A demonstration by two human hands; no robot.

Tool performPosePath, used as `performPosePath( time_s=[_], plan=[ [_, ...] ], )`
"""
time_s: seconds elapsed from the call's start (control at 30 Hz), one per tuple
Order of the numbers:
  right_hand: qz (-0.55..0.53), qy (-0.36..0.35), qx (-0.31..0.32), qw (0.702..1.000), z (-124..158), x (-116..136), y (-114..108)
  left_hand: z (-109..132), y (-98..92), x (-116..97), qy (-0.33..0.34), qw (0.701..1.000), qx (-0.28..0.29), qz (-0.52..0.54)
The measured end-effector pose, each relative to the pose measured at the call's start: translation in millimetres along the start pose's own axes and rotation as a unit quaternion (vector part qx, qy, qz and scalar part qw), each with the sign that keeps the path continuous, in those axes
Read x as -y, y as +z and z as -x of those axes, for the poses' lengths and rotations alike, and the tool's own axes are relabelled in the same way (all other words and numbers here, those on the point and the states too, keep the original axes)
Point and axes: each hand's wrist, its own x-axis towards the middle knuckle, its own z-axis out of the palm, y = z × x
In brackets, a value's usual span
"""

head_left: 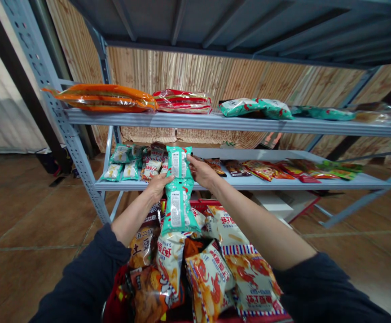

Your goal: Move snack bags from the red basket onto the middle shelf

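Note:
Two teal snack bags, joined end to end, hang in front of me: an upper bag (179, 164) and a lower bag (178, 210), both with white printed panels facing me. My left hand (157, 187) pinches the strip's left edge near the seam between them. My right hand (202, 172) grips the upper bag's right edge; some of its fingers are hidden behind the bag. Under the strip stands a red basket (200, 202) heaped with snack bags. Among them are white-and-orange bags (212, 278), a brown bag (144, 246) and a dark bag with an orange picture (150, 291).
On the lower shelf (265, 183), teal bags (113, 172) and white-and-red bags (151, 169) stand at left; flat colourful packets (261, 169) lie at right. The upper shelf (182, 120) holds an orange bag (107, 98) and teal bags (249, 107). A perforated post (52, 85) rises at left.

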Motion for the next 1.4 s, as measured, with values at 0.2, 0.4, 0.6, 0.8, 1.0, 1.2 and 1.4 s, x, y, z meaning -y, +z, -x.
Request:
performPosePath(
  time_s=[0.2, 0.4, 0.6, 0.8, 1.0, 1.2, 1.4],
  plan=[
    [0.014, -0.015, 0.023, 1.000, 11.2, -11.0, -0.1, 3.7, 1.9, 1.8, 0.004, 1.000, 0.016, -0.003],
    [-0.026, -0.014, -0.028, 0.999, 10.6, -14.5, 2.0, 16.9, 8.7, -2.6, -0.019, 1.000, 0.014, 0.010],
    [-0.062, -0.018, -0.070, 0.995, 4.8, -19.4, 1.0, 25.5, 14.2, -5.7, -0.049, 0.998, 0.018, 0.023],
    [-0.083, -0.027, -0.083, 0.993, -2.0, -23.4, -2.8, 29.6, 17.8, -4.5, -0.075, 0.996, 0.036, 0.042],
    [-0.081, 0.005, -0.044, 0.996, 10.9, -22.7, -0.4, 24.9, 19.1, -2.2, -0.058, 0.996, -0.019, 0.064],
    [-0.044, 0.071, 0.022, 0.996, 51.2, -28.2, 0.8, 19.7, 22.9, -9.4, -0.030, 0.994, -0.052, 0.090],
    [-0.016, 0.057, 0.130, 0.990, 84.1, -36.2, -6.8, 14.2, 24.0, -11.6, -0.005, 0.995, -0.065, 0.076]
  ],
)
